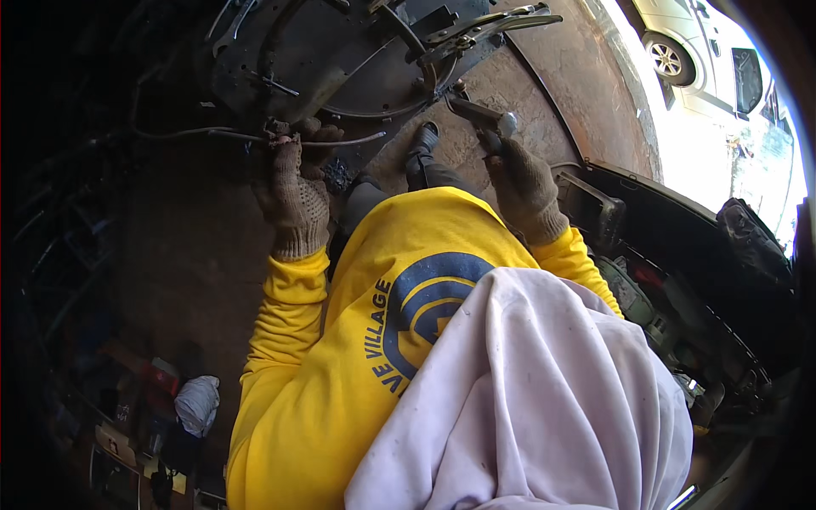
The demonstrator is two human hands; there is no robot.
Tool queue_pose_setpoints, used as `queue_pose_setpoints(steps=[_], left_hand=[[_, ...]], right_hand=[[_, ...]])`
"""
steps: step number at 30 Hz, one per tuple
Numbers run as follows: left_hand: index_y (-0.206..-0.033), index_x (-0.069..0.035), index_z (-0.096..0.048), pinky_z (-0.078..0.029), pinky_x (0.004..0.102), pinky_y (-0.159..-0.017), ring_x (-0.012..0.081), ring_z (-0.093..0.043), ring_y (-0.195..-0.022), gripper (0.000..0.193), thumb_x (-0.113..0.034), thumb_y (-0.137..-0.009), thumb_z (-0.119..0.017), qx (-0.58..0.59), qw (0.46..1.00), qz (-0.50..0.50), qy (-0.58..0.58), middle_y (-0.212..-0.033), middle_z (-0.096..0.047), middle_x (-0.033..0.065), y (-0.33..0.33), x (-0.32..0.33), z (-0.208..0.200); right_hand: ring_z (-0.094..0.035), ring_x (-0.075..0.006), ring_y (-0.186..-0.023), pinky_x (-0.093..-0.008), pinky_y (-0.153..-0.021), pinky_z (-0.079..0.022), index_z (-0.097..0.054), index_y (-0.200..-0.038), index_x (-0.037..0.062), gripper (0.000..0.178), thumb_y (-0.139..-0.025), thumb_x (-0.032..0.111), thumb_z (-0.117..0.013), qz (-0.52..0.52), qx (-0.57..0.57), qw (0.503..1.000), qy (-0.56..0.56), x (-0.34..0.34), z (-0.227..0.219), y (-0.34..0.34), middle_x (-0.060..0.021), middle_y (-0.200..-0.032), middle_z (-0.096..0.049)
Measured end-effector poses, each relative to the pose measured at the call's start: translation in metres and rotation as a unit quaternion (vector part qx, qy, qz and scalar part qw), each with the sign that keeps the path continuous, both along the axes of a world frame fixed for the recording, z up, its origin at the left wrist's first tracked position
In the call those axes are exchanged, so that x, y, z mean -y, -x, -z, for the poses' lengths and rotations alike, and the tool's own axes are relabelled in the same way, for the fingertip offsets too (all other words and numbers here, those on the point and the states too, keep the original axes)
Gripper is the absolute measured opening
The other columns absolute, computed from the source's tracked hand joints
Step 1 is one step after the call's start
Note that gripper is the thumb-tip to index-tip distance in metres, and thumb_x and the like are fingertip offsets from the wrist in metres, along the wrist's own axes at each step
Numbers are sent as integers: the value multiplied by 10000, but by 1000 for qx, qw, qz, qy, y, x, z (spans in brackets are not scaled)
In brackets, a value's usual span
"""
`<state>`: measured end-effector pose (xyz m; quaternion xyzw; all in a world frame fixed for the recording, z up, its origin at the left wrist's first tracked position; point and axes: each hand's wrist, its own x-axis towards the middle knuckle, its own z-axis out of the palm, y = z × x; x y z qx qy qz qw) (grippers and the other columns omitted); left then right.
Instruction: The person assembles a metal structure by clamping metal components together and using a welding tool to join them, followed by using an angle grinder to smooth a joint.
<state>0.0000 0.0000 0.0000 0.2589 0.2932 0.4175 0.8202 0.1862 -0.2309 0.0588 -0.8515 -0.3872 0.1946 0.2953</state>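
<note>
Grey metal, thin and slightly curved, the rod (pixel 361 139) runs sideways through the closed grip of the brown-gloved left hand (pixel 293 200), just off the near edge of a dark metal plate (pixel 367 85). Near that plate's right side, the gloved right hand (pixel 527 183) is wrapped round a hammer-like tool (pixel 478 110). A dark shoe (pixel 424 138) stands between the hands; beyond, outside, is a pale vehicle (pixel 690 34).

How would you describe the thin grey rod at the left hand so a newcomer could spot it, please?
Start at the large dark metal plate at the top, then drop to the gloved left hand just below. The thin grey rod crosses that hand, whereas the curved strip above lies clear of it.
</note>
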Motion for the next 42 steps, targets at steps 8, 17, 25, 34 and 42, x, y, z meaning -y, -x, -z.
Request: queue_pose_setpoints(steps=[8, 17, 25, 34, 42], left_hand=[[-1184, -32, -596, -622, 469, -865, 301, -714, -908, 236, -57, -950, -604, -6, 1000, -15, 21, -1037, -687, 158, -4, 12, 1], [-1232, -39, -600, -594, 475, -915, 335, -698, -965, 275, -112, -968, -576, -21, 1000, -10, 1, -1087, -678, 166, -2, 13, 12], [-1240, -22, -592, -599, 466, -907, 338, -704, -970, 277, -94, -975, -553, -7, 1000, -19, -2, -1090, -677, 173, -2, 14, 11], [-1195, -27, -614, -592, 484, -912, 336, -698, -969, 235, -93, -976, -560, -4, 1000, -17, 15, -1091, -672, 171, -2, 13, 11], [-1205, -31, -609, -592, 497, -914, 343, -696, -969, 238, -85, -978, -563, -28, 999, -11, 15, -1085, -671, 170, -2, 12, 9]], right_hand=[[-718, -338, -754, -406, -675, -570, -636, -1236, 56, 333, -918, 140, -691, -109, 98, 989, -35, -17, -7, -25, -181, -887, -712], [-704, -332, -774, -402, -674, -570, -641, -1257, 84, 331, -935, 151, -678, -209, 134, 969, 9, -33, -11, -50, -161, -896, -711], [-726, -342, -800, -390, -697, -585, -664, -1207, 49, 294, -922, 115, -689, -236, 161, 957, 46, -43, -30, -56, -176, -897, -721], [-722, -315, -792, -378, -674, -589, -628, -1301, 124, 380, -927, 166, -676, -264, 178, 947, 32, -42, -25, -71, -143, -906, -723], [-709, -331, -777, -375, -647, -577, -644, -1275, 115, 370, -908, 134, -689, -252, 189, 948, 53, -39, -20, -69, -152, -916, -716]])
